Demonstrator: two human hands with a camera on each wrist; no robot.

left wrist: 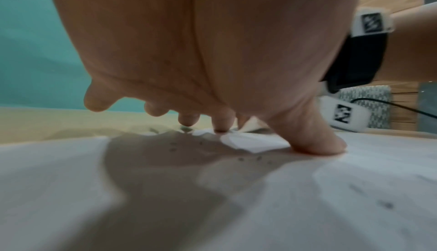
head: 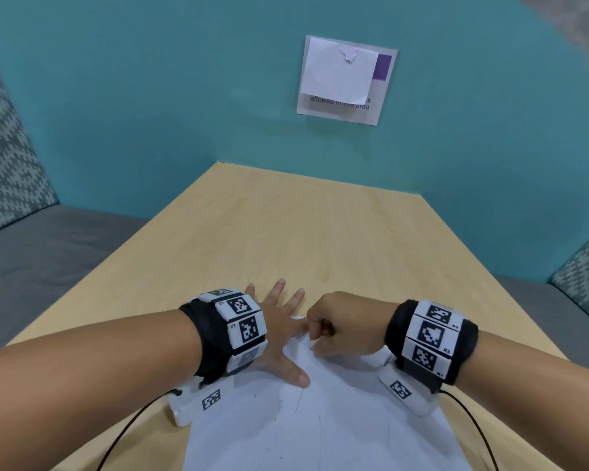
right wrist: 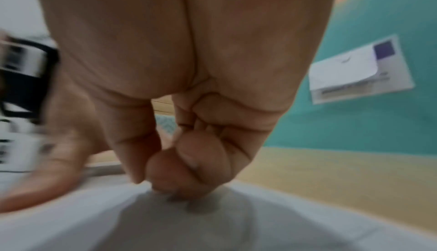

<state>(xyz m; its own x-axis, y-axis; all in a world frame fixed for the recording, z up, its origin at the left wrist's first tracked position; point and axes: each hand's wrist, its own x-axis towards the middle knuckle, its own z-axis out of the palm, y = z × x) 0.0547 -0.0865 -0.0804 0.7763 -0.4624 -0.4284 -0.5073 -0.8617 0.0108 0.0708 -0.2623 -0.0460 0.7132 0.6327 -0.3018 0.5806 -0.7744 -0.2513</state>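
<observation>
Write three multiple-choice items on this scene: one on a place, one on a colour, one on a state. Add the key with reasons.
1. Where does the white paper lie?
A) on the wooden table
B) on the grey seat
C) on the floor

2. What colour is the wall?
A) red
B) teal
C) black

3. How is the left hand?
A) curled in a fist
B) flat, fingers spread on the paper
C) lifted clear of the paper

Key:
1 A: the sheet rests on the tabletop.
2 B: teal shows behind the table.
3 B: its fingers lie spread and the thumb presses the sheet, while the right hand pinches the sheet's far edge.
</observation>
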